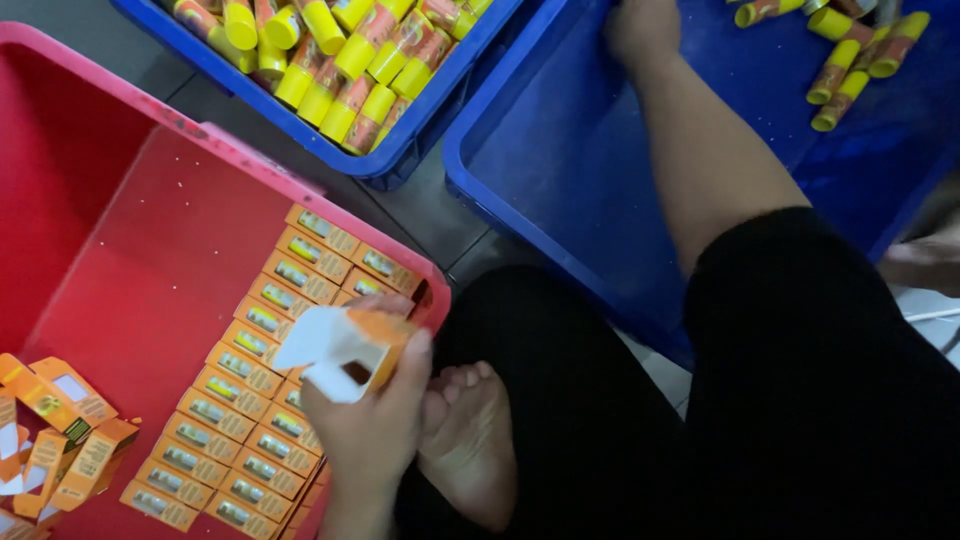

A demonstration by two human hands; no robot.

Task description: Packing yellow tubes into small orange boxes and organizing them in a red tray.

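Note:
My left hand [365,420] holds a small orange carton [350,345] with its white end flaps open, just above the near right corner of a red crate [120,150]. Under the hand, flat orange cartons [255,385] lie packed in neat rows inside the crate. A blurred skin-coloured shape [925,262] at the right edge may be my right hand; what it does cannot be made out. My legs in black shorts [800,400] fill the lower right. One bare foot [470,440] rests beside the left hand.
Several loose orange cartons [55,435] lie in the crate's lower left. A blue crate [400,150] at the top holds several yellow-capped tubes [340,60]. A second blue crate [560,170] holds my lower leg and a few tubes [850,60].

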